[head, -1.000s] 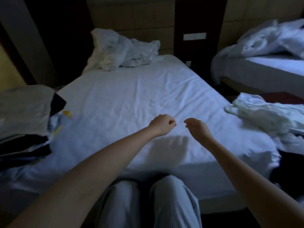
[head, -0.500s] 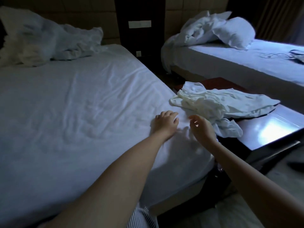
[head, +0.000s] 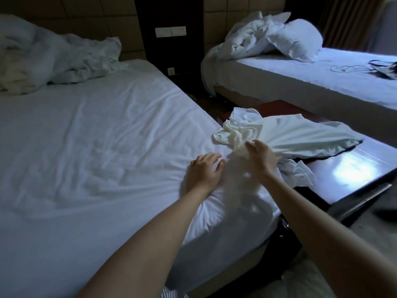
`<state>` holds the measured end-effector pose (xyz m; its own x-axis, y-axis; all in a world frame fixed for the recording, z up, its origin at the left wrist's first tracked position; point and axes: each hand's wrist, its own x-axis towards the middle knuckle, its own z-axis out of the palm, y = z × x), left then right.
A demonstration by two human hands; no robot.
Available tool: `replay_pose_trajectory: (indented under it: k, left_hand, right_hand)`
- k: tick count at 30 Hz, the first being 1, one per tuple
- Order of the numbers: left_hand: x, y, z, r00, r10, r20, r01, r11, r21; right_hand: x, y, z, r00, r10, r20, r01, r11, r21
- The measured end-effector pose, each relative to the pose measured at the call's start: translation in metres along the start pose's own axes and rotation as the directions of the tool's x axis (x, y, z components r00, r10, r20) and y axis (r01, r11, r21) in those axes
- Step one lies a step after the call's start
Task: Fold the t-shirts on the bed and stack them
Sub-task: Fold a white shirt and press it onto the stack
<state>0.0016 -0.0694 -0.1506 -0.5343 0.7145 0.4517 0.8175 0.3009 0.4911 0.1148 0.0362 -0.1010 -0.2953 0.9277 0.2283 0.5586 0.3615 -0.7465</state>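
Note:
A crumpled white t-shirt (head: 285,136) lies half on the right edge of the bed (head: 90,147) and half on a dark glossy side table (head: 354,168). My right hand (head: 261,157) has its fingers closed on a bunch of the shirt's cloth near the collar end. More white cloth (head: 297,174) hangs below it at the table's edge. My left hand (head: 205,172) rests palm down on the white sheet just left of the shirt, fingers spread, holding nothing.
A rumpled white duvet (head: 53,59) sits at the head of the bed. A second bed (head: 322,76) with bedding, a pillow and a cable stands to the right. A dark panel with switches (head: 170,32) is between the beds. A narrow floor gap separates them.
The view swung right, away from the stack of folded clothes on the left. My right hand reached forward and closed on the white t-shirt; my left hand moved a little to the right on the sheet.

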Motion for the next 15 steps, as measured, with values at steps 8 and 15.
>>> replay_pose_trajectory:
  k: [8, 15]
  left_hand:
    - [0.001, 0.013, -0.031, 0.883, -0.229, 0.410, 0.397, 0.830, -0.392]
    - [-0.008, 0.033, -0.073, 0.791, -0.398, 0.464, 0.584, 0.266, -0.767]
  right_hand:
    - [-0.093, -0.016, 0.006, 0.990, -0.129, 0.054, 0.097, 0.913, 0.397]
    - [-0.117, -0.039, 0.003, 0.953, -0.190, 0.237, 0.019, 0.816, 0.577]
